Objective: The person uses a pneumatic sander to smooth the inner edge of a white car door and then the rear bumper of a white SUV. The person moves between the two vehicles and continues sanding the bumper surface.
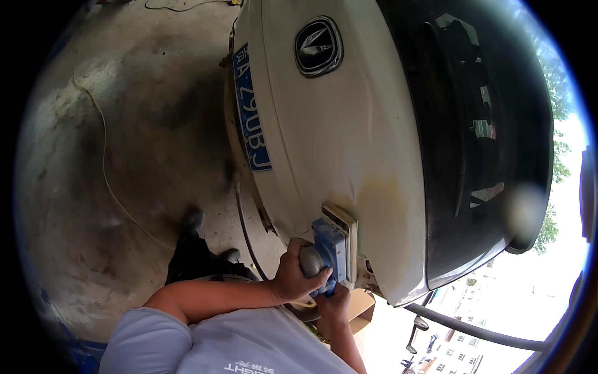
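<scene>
A blue and grey power sander (330, 249) has its flat rectangular pad against the white rear panel (330, 137) of a car. My left hand (294, 271) is closed around the sander's rounded grey top. Below it, my right hand (334, 303) grips the blue lower end of the same tool. A dull yellowish patch (383, 196) marks the paint beside the pad. Near my right hand, the panel has an opening (367, 268) at its corner. The pad's working face is hidden against the car.
The dark rear window (486, 124) borders the panel. A blue licence plate (252, 112) sits on the car's left side in view. A dark hose (243, 218) hangs near my legs, and a pale cable (103, 137) crosses the concrete floor. An open cardboard box (361, 310) is below my hands.
</scene>
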The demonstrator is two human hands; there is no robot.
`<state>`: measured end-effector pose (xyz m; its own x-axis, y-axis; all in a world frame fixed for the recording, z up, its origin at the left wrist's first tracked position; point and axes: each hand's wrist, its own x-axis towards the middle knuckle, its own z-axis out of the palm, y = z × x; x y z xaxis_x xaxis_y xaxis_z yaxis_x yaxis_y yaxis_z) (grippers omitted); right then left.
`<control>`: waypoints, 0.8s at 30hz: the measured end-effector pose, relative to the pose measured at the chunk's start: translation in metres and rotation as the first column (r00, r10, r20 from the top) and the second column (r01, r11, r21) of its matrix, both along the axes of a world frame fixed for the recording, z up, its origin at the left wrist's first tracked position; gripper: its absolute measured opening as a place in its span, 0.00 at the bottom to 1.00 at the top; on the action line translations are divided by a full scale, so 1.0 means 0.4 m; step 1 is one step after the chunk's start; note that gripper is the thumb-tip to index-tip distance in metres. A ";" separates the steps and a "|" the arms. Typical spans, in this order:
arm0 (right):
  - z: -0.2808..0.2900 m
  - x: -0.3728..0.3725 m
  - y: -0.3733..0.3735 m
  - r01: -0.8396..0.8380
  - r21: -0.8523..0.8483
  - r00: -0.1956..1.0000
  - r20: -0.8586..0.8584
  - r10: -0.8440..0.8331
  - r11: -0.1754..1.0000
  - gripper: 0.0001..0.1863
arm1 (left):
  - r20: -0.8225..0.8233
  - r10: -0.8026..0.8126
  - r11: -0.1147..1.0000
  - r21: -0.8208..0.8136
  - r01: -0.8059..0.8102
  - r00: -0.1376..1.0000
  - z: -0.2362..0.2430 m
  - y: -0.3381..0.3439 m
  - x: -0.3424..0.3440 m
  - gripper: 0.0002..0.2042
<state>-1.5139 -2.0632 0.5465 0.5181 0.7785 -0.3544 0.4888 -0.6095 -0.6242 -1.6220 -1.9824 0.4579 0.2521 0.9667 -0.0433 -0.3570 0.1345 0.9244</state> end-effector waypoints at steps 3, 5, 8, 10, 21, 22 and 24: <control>-0.078 0.026 0.040 -0.076 -0.145 0.992 0.087 0.089 0.987 0.15 | -0.069 0.096 0.989 -0.103 -0.103 0.993 -0.042 0.067 -0.001 0.31; -0.081 0.001 0.109 -0.065 -0.199 0.987 0.130 0.092 0.978 0.15 | 0.007 0.122 0.962 -0.246 -0.117 0.992 -0.072 0.117 -0.001 0.29; -0.039 0.004 0.078 -0.073 -0.215 0.989 0.109 0.098 0.974 0.18 | 0.093 0.035 0.967 -0.255 -0.010 0.995 -0.049 0.076 -0.008 0.32; 0.014 -0.007 0.014 -0.015 -0.001 1.000 -0.026 0.015 1.000 0.23 | -0.036 -0.060 0.998 0.001 0.060 0.998 0.036 0.038 -0.040 0.34; -0.084 -0.031 0.136 -0.089 -0.112 0.986 0.130 0.104 0.990 0.17 | 0.064 0.084 0.995 -0.054 -0.080 0.994 -0.100 0.154 -0.035 0.28; -0.074 -0.009 0.099 -0.063 -0.149 0.995 0.073 0.075 0.987 0.18 | 0.038 0.008 1.000 -0.016 -0.007 0.999 -0.089 0.119 -0.031 0.30; -0.054 0.021 0.017 -0.021 -0.035 0.998 -0.052 0.019 0.999 0.18 | -0.070 -0.074 0.993 0.082 0.080 0.995 -0.052 0.050 -0.024 0.31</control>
<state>-1.5056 -2.0564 0.5248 0.4828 0.7748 -0.4081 0.4690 -0.6223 -0.6267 -1.6316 -1.9623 0.4370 0.3254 0.9454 0.0187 -0.2857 0.0794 0.9550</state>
